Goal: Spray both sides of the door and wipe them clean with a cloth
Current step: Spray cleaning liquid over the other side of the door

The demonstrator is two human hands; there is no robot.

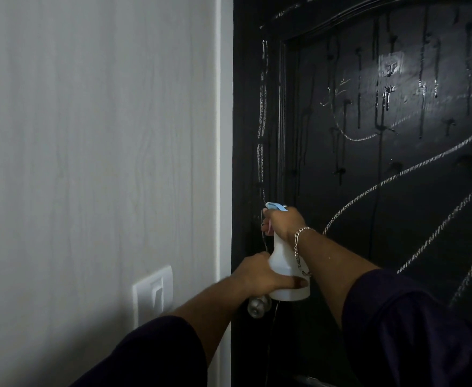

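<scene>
Black door (pixel 368 219), wet drips and white chalk loops across its panel. I see my right hand (pixel 283 223) curled round the neck of a white spray bottle (pixel 285 263) with a blue trigger head, held near the door's left edge. Left hand (pixel 257 275) grips the bottle's base. Metal door knob (pixel 258 304) just below it. Light switch (pixel 153 291) on the pale wall (pixel 89 135).

Single head-worn wide-angle view, facing forward and slightly up at the black door (pixel 382 191), close in at arm's reach. Door fills the right half of frame; pale wall (pixel 89 163) left of the door fills the rest. Forearms enter from the bottom edge, below the door panel.
</scene>
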